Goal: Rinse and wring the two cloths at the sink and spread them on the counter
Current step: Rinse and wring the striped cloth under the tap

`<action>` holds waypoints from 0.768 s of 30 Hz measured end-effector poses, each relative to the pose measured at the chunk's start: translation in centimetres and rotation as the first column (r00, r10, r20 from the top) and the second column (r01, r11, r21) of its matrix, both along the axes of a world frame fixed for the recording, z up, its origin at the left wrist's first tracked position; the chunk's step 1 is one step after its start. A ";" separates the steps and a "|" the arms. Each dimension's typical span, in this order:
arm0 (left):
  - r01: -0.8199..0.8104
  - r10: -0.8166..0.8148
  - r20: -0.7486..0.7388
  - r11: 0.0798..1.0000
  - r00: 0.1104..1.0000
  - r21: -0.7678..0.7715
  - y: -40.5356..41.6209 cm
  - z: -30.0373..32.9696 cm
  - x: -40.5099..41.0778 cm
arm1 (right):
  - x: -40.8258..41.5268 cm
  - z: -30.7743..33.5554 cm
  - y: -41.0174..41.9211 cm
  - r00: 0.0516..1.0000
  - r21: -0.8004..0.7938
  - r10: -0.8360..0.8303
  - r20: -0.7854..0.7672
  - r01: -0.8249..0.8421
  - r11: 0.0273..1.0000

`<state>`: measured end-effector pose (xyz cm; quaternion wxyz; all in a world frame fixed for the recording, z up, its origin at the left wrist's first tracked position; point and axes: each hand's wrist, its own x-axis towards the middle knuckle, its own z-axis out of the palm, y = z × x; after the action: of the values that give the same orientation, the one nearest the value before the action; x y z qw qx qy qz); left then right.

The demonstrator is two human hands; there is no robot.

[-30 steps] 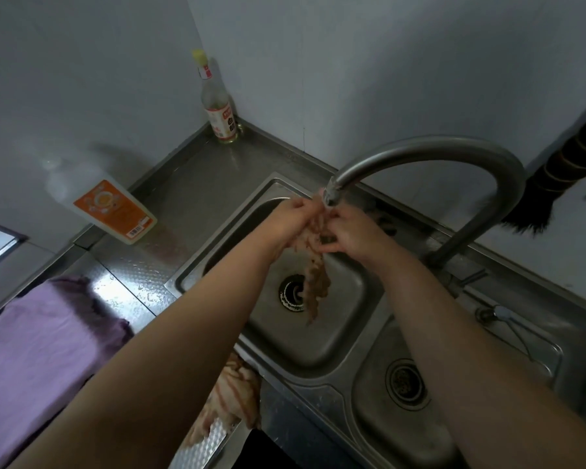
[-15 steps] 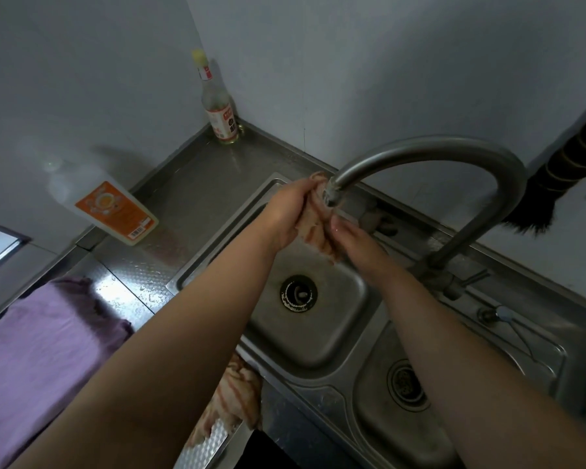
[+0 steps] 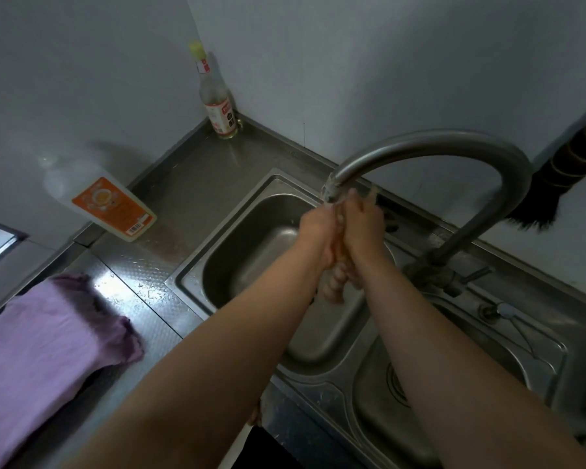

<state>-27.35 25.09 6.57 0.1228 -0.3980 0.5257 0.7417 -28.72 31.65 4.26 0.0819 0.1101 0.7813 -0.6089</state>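
Both hands meet under the spout of the curved steel faucet (image 3: 437, 143), over the left basin of the sink (image 3: 251, 265). My left hand (image 3: 313, 228) and my right hand (image 3: 364, 220) press together around an orange-and-white patterned cloth (image 3: 334, 282), twisted into a roll whose lower end hangs out below my wrists. A purple cloth (image 3: 38, 350) lies spread on the steel counter at the left. A small scrap of patterned fabric (image 3: 253, 416) shows under my left forearm at the counter's front edge.
A tilted detergent bottle with an orange label (image 3: 112, 204) leans against the left wall. A clear bottle with a yellow cap (image 3: 217, 103) stands in the back corner. The right basin (image 3: 454, 384) lies under my right forearm. A dark brush (image 3: 555, 184) hangs at the right.
My hands have closed together and drawn the cloth into a tight vertical roll between the palms. The view has shifted, and my left arm now hides most of the patterned fabric at the counter's edge.
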 end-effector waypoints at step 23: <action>0.189 -0.198 -0.069 0.974 0.978 -0.129 -7.5 2.1 -2.2 | 1.2 -3.5 3.0 0.762 0.032 0.601 0.241 -0.625 0.780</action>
<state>-29.53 17.54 8.64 0.1487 -0.3211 0.6107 0.7084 -27.52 34.70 0.75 0.3551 -0.0814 0.7927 -0.4887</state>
